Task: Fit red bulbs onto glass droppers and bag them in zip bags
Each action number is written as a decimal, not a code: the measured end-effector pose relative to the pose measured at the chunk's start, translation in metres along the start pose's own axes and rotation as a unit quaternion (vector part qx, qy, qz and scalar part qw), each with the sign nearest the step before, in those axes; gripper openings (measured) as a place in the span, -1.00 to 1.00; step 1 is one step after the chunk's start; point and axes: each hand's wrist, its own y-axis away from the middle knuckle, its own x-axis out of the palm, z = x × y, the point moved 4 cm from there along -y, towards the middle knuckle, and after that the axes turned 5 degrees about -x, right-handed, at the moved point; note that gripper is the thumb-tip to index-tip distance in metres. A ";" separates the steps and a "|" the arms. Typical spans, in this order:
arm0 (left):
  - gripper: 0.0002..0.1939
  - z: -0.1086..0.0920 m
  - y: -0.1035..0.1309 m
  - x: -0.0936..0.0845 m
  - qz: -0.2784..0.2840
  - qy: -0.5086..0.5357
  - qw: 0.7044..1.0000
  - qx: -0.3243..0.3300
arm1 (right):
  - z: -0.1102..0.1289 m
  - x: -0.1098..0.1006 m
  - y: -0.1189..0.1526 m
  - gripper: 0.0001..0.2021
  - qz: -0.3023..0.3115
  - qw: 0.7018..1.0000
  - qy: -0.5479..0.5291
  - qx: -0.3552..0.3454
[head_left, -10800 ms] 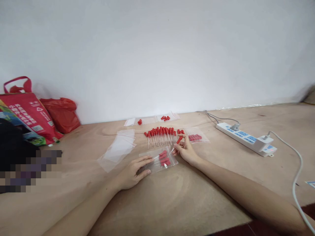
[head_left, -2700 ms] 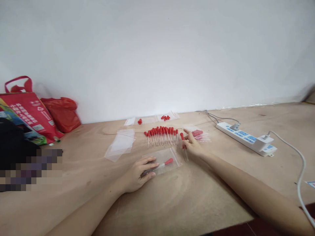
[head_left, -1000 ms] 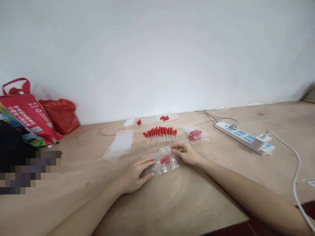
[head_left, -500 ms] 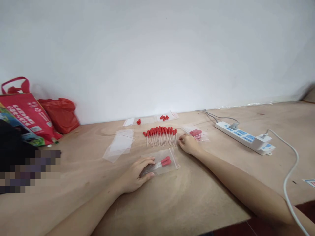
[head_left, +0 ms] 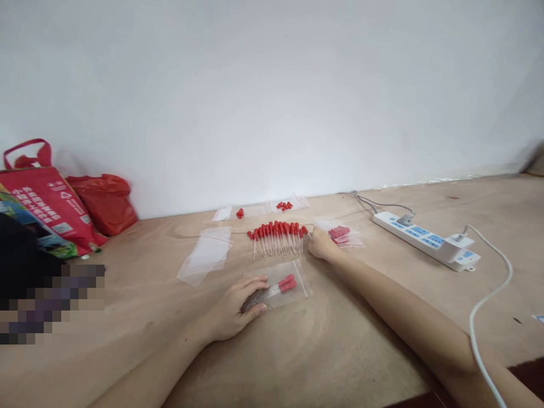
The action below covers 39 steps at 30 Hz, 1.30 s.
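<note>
Clear zip bag (head_left: pixel 295 294) lies flat in front of me, with a couple of red-bulbed droppers (head_left: pixel 287 283) inside. My left hand (head_left: pixel 238 306) rests on its left end, thumb and fingers spread apart. Beyond the bag, several more droppers (head_left: pixel 276 241) lie side by side in a row, red bulbs pointing away and clear stems towards me. At the row's right end, my right hand (head_left: pixel 322 245) is closed on the stem of one dropper (head_left: pixel 305 230), whose bulb leans out to the left. Its fingertips are partly hidden.
Flat clear bags (head_left: pixel 208 255) lie left of the row. Filled bags (head_left: pixel 340 234) are by my right hand, and others with loose red bulbs (head_left: pixel 284 205) near the wall. A power strip (head_left: pixel 420 238) with a white cable stands right; red bags (head_left: pixel 102 198) stand left.
My right hand has taken hold of the end dropper, and its bulb now tilts beside the fingers. The left hand stays on the bag. The view has shifted slightly.
</note>
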 end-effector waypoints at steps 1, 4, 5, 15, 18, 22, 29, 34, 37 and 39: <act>-0.68 0.000 0.000 0.000 0.001 -0.002 1.000 0.000 | -0.002 -0.003 0.003 -0.70 0.004 1.000 0.002 -0.003; -0.67 0.000 0.000 0.001 0.004 -0.005 1.000 -0.003 | -0.007 -0.016 0.012 -0.62 0.016 1.000 -0.001 -0.010; -0.66 0.000 0.000 0.001 0.004 -0.006 1.000 -0.005 | -0.008 -0.020 0.016 -0.56 0.019 0.999 -0.024 -0.011; -0.65 0.004 0.001 0.003 -0.001 -0.012 1.000 -0.003 | 0.011 -0.012 0.053 -0.08 0.028 0.904 -0.426 0.026; -0.65 0.003 0.000 0.003 0.001 -0.017 1.000 -0.002 | 0.012 -0.006 0.053 -0.11 -0.006 0.891 -0.450 0.061; -0.66 0.002 0.000 0.001 0.001 -0.017 1.000 -0.002 | 0.010 0.001 0.051 -0.22 -0.040 0.874 -0.480 0.068; -0.65 0.000 -0.001 0.002 0.007 -0.017 1.000 -0.006 | 0.008 0.015 0.055 -0.57 -0.048 0.851 -0.523 0.034; -0.61 0.001 0.000 0.002 0.000 -0.019 1.000 -0.012 | 0.014 0.018 0.060 -0.65 -0.025 0.836 -0.547 0.033; -0.58 0.001 0.001 0.001 -0.008 -0.018 1.000 -0.009 | 0.020 0.016 0.064 -0.71 0.001 0.839 -0.543 0.028; -0.57 0.001 0.001 0.001 -0.008 -0.013 1.000 -0.008 | 0.023 0.015 0.067 -0.71 0.027 0.845 -0.534 0.021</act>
